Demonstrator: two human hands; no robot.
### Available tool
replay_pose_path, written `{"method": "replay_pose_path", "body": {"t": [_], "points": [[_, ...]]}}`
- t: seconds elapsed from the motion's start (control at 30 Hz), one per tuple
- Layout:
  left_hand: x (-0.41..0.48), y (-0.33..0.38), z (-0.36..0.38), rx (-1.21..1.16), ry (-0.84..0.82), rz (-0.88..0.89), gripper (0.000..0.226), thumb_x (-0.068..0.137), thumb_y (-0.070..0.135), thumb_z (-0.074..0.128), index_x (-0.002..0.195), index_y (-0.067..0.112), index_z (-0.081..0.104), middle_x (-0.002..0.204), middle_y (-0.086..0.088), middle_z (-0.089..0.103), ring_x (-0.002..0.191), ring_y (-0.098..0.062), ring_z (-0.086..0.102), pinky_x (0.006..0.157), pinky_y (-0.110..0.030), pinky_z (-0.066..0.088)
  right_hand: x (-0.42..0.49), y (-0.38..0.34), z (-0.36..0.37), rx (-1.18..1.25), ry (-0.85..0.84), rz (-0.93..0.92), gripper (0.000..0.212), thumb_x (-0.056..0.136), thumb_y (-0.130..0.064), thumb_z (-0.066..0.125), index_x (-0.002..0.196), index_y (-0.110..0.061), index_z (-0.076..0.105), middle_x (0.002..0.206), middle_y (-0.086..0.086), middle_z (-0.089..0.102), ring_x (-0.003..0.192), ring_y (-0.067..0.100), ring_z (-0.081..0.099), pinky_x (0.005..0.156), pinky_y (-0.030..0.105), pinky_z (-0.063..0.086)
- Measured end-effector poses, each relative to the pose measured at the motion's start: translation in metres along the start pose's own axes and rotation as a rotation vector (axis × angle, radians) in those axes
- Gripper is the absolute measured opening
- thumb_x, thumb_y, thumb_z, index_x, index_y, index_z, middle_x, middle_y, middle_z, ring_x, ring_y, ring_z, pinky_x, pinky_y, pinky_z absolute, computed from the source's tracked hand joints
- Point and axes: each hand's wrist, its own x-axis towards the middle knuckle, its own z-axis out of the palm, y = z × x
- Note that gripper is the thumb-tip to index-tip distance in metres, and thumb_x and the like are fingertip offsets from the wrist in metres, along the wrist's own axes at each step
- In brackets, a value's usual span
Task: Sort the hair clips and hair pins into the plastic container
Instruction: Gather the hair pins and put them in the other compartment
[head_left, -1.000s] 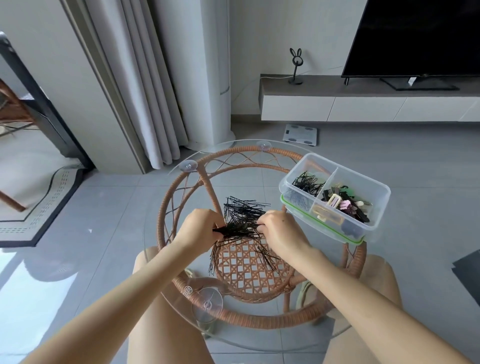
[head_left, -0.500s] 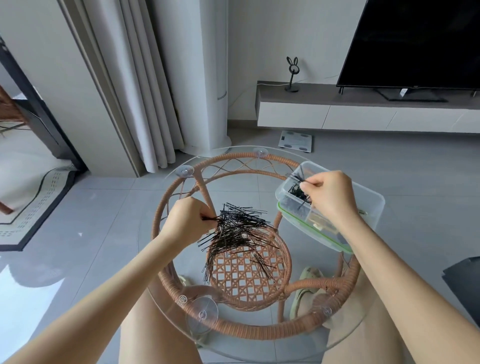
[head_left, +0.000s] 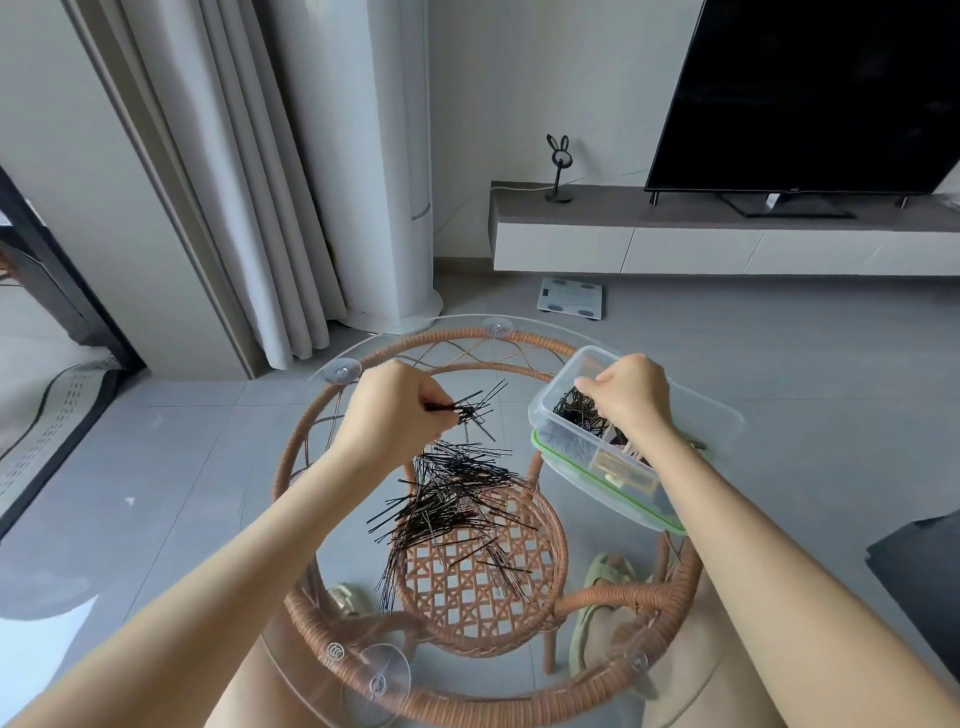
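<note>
Pinched a splayed bunch of pins (head_left: 475, 408) between left fingers (head_left: 434, 415), just above the pile (head_left: 457, 501) on the tabletop (head_left: 587, 519). Curled right fingers (head_left: 589, 387) over the container (head_left: 719, 423); grip hidden, cannot tell. Risked shedding pins mid-carry from that one-ended pinch.

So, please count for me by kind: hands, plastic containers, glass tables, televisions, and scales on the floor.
Hands: 2, the left hand pinching hair pins, the right hand
Plastic container: 1
Glass table: 1
Television: 1
Scale: 1
Total: 6
</note>
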Motion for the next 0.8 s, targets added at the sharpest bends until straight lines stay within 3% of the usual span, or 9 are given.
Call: {"method": "replay_pose_path", "body": {"t": [0.1, 0.2, 0.27, 0.33, 0.4, 0.5, 0.63, 0.73, 0.8], "points": [[0.016, 0.024, 0.009, -0.011, -0.002, 0.045, 0.011, 0.08, 0.012, 0.066, 0.084, 0.012, 0.076, 0.061, -0.002, 0.066, 0.043, -0.009, 0.055, 0.042, -0.012, 0.043, -0.001, 0.015, -0.014, 0.022, 0.111, -0.105, 0.04, 0.083, -0.026, 0.056, 0.06, 0.006, 0.064, 0.065, 0.023, 0.068, 0.063, 0.036, 0.062, 0.062, 0.031, 0.05], [0.034, 0.05, 0.027, 0.031, 0.043, 0.1, 0.013, 0.081, 0.01, 0.063, 0.085, 0.01, 0.076, 0.069, -0.007, 0.071, 0.054, -0.015, 0.055, 0.052, -0.019, 0.039, -0.009, 0.03, -0.03, 0.067, 0.171, -0.165, 0.04, 0.082, -0.028, 0.051, 0.064, 0.005, 0.063, 0.067, 0.026, 0.065, 0.067, 0.039, 0.061, 0.065, 0.036, 0.052], [0.05, 0.066, 0.044, 0.081, 0.058, 0.107, 0.016, 0.08, 0.005, 0.059, 0.073, 0.007, 0.073, 0.062, -0.009, 0.067, 0.052, -0.018, 0.05, 0.049, -0.02, 0.034, -0.018, 0.038, -0.041, 0.077, 0.167, -0.186, 0.04, 0.084, -0.028, 0.053, 0.061, 0.003, 0.062, 0.061, 0.023, 0.064, 0.063, 0.037, 0.059, 0.061, 0.033, 0.05], [0.065, 0.079, 0.066, 0.145, 0.082, 0.109, 0.027, 0.078, -0.001, 0.057, 0.053, 0.007, 0.057, 0.047, -0.006, 0.049, 0.044, -0.019, 0.042, 0.044, -0.022, 0.03, -0.029, 0.043, -0.05, 0.081, 0.156, -0.216, 0.04, 0.085, -0.026, 0.056, 0.056, 0.002, 0.059, 0.05, 0.019, 0.056, 0.051, 0.03, 0.046, 0.052, 0.03, 0.039], [0.075, 0.092, 0.085, 0.193, 0.06, 0.133, 0.035, 0.077, -0.006, 0.055, 0.048, 0.01, 0.045, 0.049, -0.009, 0.051, 0.051, -0.026, 0.05, 0.049, -0.027, 0.039, -0.036, 0.047, -0.056, 0.078, 0.156, -0.218, 0.039, 0.085, -0.024, 0.058, 0.056, 0.001, 0.059, 0.046, 0.011, 0.052, 0.046, 0.021, 0.04, 0.05, 0.028, 0.034], [0.08, 0.105, 0.107, 0.23, -0.019, 0.132, 0.021, 0.078, -0.014, 0.049, 0.077, 0.0, 0.065, 0.084, -0.019, 0.069, 0.081, -0.034, 0.064, 0.063, -0.032, 0.045, -0.042, 0.054, -0.054, 0.08, 0.138, -0.209, 0.033, 0.084, -0.023, 0.059, 0.06, -0.001, 0.064, 0.051, 0.007, 0.06, 0.051, 0.02, 0.052, 0.055, 0.027, 0.041], [0.086, 0.101, 0.13, 0.33, -0.151, 0.102, 0.029, 0.081, -0.016, 0.042, 0.1, -0.004, 0.06, 0.105, -0.019, 0.065, 0.099, -0.033, 0.061, 0.072, -0.031, 0.047, -0.046, 0.058, -0.055, 0.096, 0.124, -0.224, 0.024, 0.085, -0.021, 0.061, 0.076, -0.002, 0.073, 0.072, 0.009, 0.074, 0.07, 0.024, 0.066, 0.069, 0.031, 0.05], [0.085, 0.101, 0.132, 0.421, -0.312, 0.118, 0.023, 0.085, -0.008, 0.045, 0.103, -0.003, 0.059, 0.105, -0.016, 0.064, 0.097, -0.031, 0.061, 0.073, -0.029, 0.048, -0.05, 0.058, -0.055, 0.09, 0.122, -0.252, 0.022, 0.086, -0.021, 0.061, 0.079, -0.004, 0.074, 0.074, 0.007, 0.074, 0.071, 0.021, 0.066, 0.068, 0.027, 0.048], [0.087, 0.1, 0.127, 0.5, -0.428, 0.163, 0.009, 0.088, 0.003, 0.05, 0.09, 0.002, 0.059, 0.088, -0.008, 0.063, 0.085, -0.027, 0.057, 0.07, -0.025, 0.045, -0.05, 0.059, -0.054, 0.091, 0.124, -0.264, 0.022, 0.085, -0.019, 0.061, 0.078, -0.003, 0.073, 0.073, 0.007, 0.074, 0.07, 0.021, 0.066, 0.067, 0.027, 0.049]]}}
